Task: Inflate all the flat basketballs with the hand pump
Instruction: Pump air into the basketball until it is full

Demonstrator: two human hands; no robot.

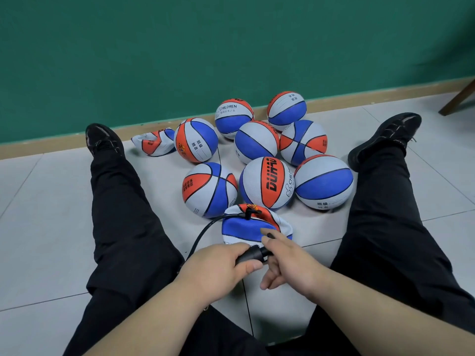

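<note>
A flat red, white and blue basketball [246, 228] lies on the floor between my legs. The pump's black hose [203, 235] runs into its valve on top. My left hand [218, 268] grips the black barrel of the hand pump [250, 254]. My right hand [288, 260] holds the pump's handle end, fingers curled round it, index finger lying forward. Several round, inflated basketballs [266, 182] sit in a cluster beyond. Another crumpled flat ball [154, 141] lies at the far left, near the wall.
My legs in black trousers stretch out to either side, shoes [104, 140] near the wall. A green wall with a tan skirting board [51, 145] closes off the tiled floor. A wooden furniture leg [457, 98] stands at the far right.
</note>
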